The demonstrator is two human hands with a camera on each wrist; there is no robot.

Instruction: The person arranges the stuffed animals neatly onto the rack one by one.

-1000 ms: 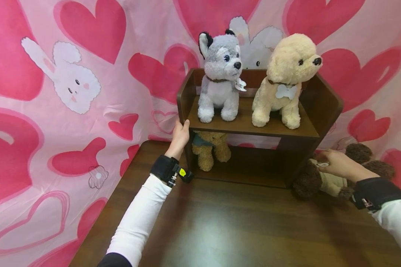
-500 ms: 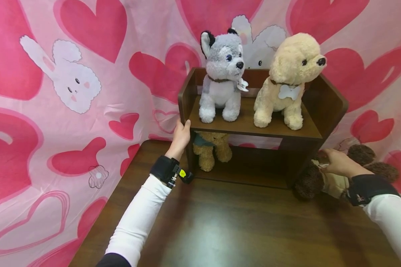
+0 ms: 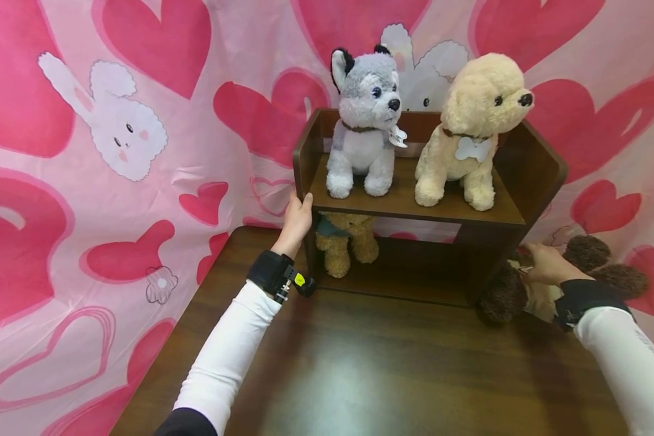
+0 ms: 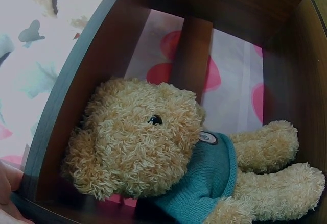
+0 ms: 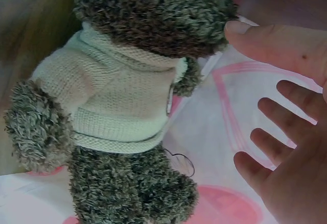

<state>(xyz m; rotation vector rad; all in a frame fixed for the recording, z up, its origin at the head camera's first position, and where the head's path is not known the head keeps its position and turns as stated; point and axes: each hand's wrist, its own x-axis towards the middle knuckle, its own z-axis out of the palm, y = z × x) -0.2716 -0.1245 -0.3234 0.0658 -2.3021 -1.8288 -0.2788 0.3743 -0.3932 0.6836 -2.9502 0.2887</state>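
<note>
My left hand (image 3: 296,221) holds the left side panel of a dark brown two-tier wooden shelf (image 3: 414,209), thumb at its front edge. Just right of the shelf, a dark brown teddy bear (image 5: 122,94) in a cream knit sweater lies tipped over. Beside it my right hand (image 5: 294,147) has its fingers spread, the thumb tip right at the bear's head. In the lower compartment sits a golden teddy bear (image 4: 138,137) in a teal sweater, its head mostly hidden from the head view by the upper board.
On the upper board sit a grey-and-white plush husky (image 3: 362,151) and a cream plush dog (image 3: 482,94) with a bone-shaped tag. The shelf stands at the back of a dark wooden table (image 3: 370,363). A pink heart-and-rabbit cloth (image 3: 196,139) hangs behind.
My right wrist and forearm have swung a little to the left, with the hand still at the brown bear. My left hand stays on the shelf panel.
</note>
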